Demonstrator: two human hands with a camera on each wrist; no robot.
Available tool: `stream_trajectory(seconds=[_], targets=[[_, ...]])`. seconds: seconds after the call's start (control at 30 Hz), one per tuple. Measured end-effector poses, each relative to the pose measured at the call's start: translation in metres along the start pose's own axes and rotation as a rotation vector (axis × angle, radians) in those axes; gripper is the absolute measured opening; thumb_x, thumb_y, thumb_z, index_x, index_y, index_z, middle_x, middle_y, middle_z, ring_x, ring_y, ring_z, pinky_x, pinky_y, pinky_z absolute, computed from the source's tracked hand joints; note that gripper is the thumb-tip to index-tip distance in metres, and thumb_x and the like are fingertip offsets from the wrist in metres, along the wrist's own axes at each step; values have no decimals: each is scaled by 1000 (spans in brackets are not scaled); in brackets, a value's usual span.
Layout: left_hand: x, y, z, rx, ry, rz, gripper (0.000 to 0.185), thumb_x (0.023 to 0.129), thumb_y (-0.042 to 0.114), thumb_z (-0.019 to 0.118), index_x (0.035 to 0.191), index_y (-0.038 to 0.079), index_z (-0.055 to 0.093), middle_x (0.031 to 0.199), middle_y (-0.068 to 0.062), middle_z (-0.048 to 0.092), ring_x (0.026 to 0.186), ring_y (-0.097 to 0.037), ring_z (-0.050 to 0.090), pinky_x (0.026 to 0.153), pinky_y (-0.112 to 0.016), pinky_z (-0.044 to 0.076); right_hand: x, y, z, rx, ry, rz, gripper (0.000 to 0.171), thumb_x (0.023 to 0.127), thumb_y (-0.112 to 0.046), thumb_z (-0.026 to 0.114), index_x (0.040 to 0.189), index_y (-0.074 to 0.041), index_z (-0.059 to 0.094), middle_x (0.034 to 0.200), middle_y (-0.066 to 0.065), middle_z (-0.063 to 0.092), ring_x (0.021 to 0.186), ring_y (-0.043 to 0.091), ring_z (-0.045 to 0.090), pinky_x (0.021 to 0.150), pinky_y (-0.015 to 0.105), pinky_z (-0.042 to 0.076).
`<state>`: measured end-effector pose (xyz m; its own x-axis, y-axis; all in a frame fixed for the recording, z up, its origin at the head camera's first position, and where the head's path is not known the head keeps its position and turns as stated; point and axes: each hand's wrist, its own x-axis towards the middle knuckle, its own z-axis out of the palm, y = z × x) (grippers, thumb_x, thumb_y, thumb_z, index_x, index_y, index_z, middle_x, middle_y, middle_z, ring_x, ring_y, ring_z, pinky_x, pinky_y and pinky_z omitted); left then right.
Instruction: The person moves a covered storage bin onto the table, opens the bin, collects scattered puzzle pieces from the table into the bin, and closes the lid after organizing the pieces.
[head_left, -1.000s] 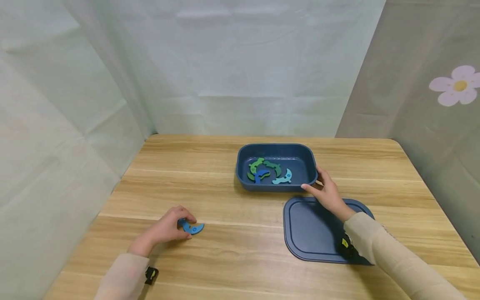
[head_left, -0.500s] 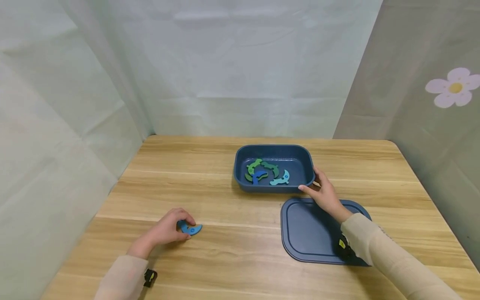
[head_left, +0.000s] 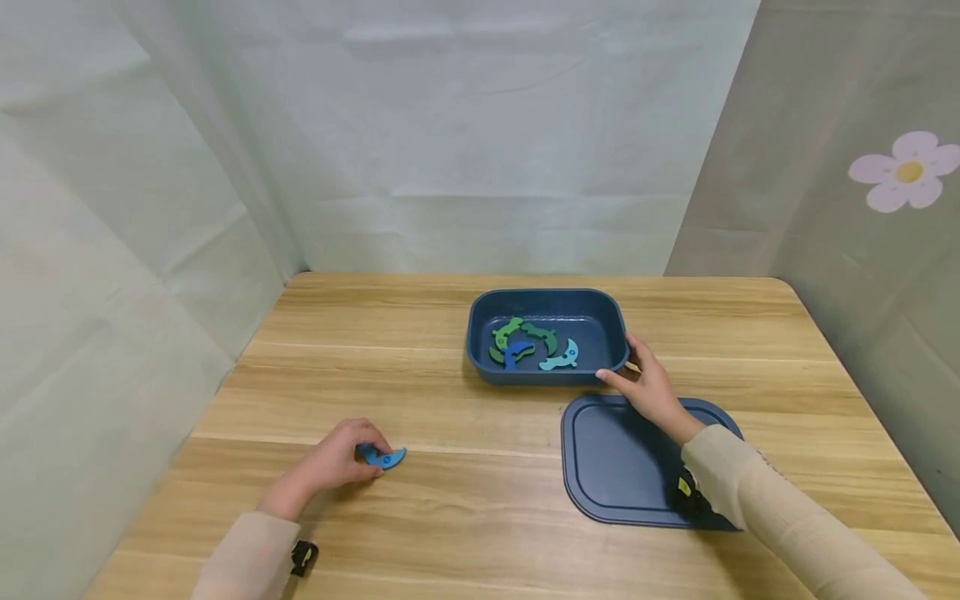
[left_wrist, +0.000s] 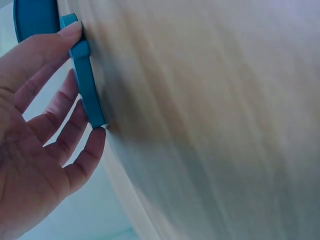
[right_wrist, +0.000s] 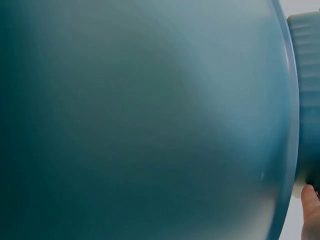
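In the head view my left hand (head_left: 341,457) pinches a blue crescent-shaped toy piece (head_left: 391,460) at the table's left. Seen from the left wrist, the thumb lies over one end of this piece (left_wrist: 88,85) and the fingertips meet its side. My right hand (head_left: 651,390) grips the near right corner of a dark blue box (head_left: 540,377), thumb at the front wall, fingers partly hidden at the side. Inside the box lie several curved pieces: light green (head_left: 507,332), dark green (head_left: 542,335), dark blue (head_left: 513,353) and pale blue (head_left: 560,357).
A flat dark blue lid (head_left: 622,467) lies on the wooden table (head_left: 465,508) in front of the box, under my right forearm. It fills most of the right wrist view. Pale cloth (head_left: 480,150) hangs behind and at both sides of the table.
The view has shifted slightly. My left hand keeps its pinch on the blue piece and my right hand stays at the box corner, with no clear movement of either.
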<state>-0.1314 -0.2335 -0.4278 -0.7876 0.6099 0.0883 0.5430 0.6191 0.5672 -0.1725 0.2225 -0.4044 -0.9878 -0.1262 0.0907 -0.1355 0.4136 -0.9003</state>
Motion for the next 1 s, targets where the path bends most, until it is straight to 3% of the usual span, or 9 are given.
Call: stream_trajectory(seconds=[0.27, 0.53, 0.8, 1.0], targets=[[0, 3, 0, 51, 12, -15, 18, 69, 3, 80, 83, 9, 71, 85, 0, 66, 79, -13, 56, 71, -28, 45, 2, 4, 1, -4, 3, 14, 78, 90, -7, 64, 147, 11, 13, 144, 34, 29, 130, 47, 37, 101, 50, 38], [1, 4, 2, 88, 16, -27, 19, 69, 5, 79, 83, 13, 70, 86, 3, 64, 79, -12, 53, 71, -29, 41, 13, 41, 1, 3, 2, 1, 85, 89, -18, 66, 151, 1, 11, 148, 27, 28, 133, 42, 37, 102, 46, 39], [5, 2, 2, 101, 13, -20, 19, 67, 4, 79, 81, 12, 69, 83, 3, 63, 76, -11, 52, 69, -27, 42, 14, 44, 0, -4, 17, -28, 83, 90, -19, 66, 150, 1, 14, 145, 27, 31, 130, 42, 40, 101, 47, 40], [3, 5, 4, 160, 30, -67, 18, 66, 6, 78, 79, 11, 67, 84, 2, 62, 79, -13, 49, 69, -27, 43, 13, 44, 1, -9, 15, -22, 85, 89, -22, 68, 151, 0, 14, 145, 27, 32, 129, 41, 41, 100, 47, 41]])
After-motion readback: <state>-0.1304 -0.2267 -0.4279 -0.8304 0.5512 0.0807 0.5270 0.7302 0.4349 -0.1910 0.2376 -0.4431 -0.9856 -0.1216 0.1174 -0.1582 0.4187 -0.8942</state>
